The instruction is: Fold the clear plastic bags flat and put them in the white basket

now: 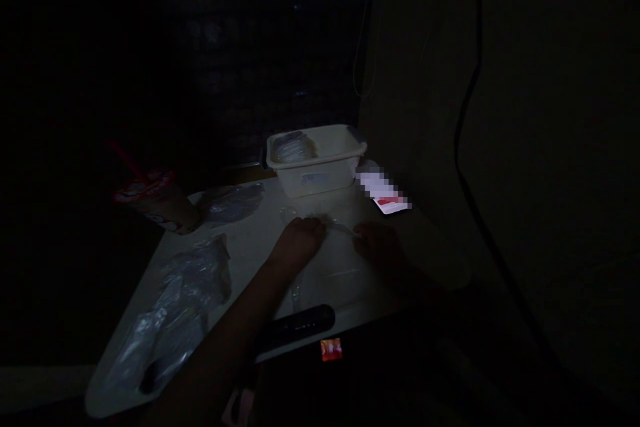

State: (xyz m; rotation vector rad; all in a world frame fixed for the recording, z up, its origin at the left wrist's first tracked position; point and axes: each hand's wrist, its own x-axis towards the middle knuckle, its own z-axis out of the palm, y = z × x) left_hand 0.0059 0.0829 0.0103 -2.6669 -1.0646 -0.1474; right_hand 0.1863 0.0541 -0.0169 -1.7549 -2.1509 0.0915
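In dim light my left hand [303,237] is closed low over the middle of the white table. My right hand [377,240] is closed a short way to its right. Between them runs a thin piece of clear plastic [343,225], with an end in each hand; its exact kind is too dark to make out. More clear plastic [296,288] lies on the tabletop beside my left forearm. A long black object [300,323] with a rounded end rests at the table's near edge, partly behind that forearm.
A white bin [320,180] with grey handles stands at the back, holding plastic-wrapped contents. Right of it lies a lit phone [385,193]. Clear plastic bags [195,273] cover the left side, near a tilted cup [165,210] with a red straw. A dark cable [465,180] hangs at right.
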